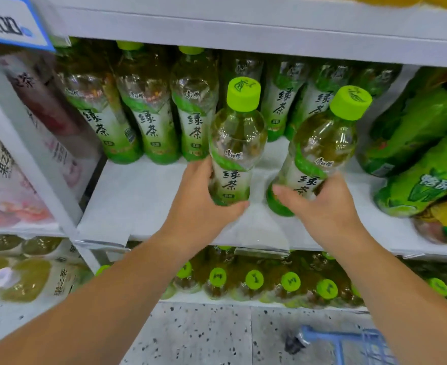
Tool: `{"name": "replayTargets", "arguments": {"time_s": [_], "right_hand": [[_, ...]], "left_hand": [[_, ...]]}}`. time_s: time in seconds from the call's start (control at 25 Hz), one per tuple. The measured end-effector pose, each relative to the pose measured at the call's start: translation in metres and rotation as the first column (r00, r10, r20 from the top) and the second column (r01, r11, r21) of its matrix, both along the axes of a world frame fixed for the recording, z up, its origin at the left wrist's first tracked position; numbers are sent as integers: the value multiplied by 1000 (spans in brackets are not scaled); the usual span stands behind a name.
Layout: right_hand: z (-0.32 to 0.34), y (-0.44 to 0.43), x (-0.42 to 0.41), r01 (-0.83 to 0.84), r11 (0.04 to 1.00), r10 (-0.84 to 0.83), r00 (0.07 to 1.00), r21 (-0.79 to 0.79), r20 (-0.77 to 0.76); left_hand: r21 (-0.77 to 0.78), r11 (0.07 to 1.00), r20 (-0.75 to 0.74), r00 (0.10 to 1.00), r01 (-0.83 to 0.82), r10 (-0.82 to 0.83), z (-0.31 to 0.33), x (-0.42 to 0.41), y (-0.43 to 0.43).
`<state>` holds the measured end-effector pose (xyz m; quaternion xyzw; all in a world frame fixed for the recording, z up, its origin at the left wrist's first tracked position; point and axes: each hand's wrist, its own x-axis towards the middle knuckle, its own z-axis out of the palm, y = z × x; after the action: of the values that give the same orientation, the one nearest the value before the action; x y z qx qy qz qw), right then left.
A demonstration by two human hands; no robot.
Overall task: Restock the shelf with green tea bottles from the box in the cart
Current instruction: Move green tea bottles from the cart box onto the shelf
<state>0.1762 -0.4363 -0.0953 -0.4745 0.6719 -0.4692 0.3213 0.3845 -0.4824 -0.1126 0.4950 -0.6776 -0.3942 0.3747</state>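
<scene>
The restocking is partway through, and this moment is the middle of a placement. The left hand (204, 196) is wrapped round the lower body of an upright bottle (237, 143), thumb across the front near its base. The right hand (322, 204) is clamped the same way on a tilted bottle (320, 154), whose cap leans away to the right. The two bottles are just beside each other, close but apart, with a strip of bare shelf (151, 196) showing between them.

Beyond both grips stands the back row (143, 114) of matching green tea bottles, filling the rear of the board from the left divider across to behind the right-hand bottle. In front of that row, out to the left of the left hand and under both wrists, the board is white and bare, so I judge there is room for a good many more. Whether either held bottle already rests on the board is hard to tell, since the hands cover the bases.

What is left, as I read it: set these two down in front of the row, straighten the tilted one, then go back for more. Below the right forearm only a corner of the blue cart (349, 341) shows. The box is out of view, so how many bottles remain cannot be judged.
</scene>
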Motion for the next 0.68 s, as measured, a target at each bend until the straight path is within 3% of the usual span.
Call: {"name": "replayTargets", "arguments": {"time_s": [0.12, 0.28, 0.52, 0.68], "right_hand": [[-18, 14, -6, -4, 998, 10, 997, 68, -82], [-31, 7, -9, -4, 1000, 6, 988, 19, -157], [-38, -37, -21, 5, 999, -14, 981, -49, -193], [-41, -57, -25, -6, 997, -6, 987, -73, -158]], "left_hand": [[-12, 996, 136, 986, -92, 93, -20, 4, 11], [34, 970, 49, 970, -239, 238, -28, -6, 3], [-18, 960, 180, 944, -278, 277, -21, -28, -31], [1, 926, 187, 910, -377, 370, -23, -38, -35]]}}
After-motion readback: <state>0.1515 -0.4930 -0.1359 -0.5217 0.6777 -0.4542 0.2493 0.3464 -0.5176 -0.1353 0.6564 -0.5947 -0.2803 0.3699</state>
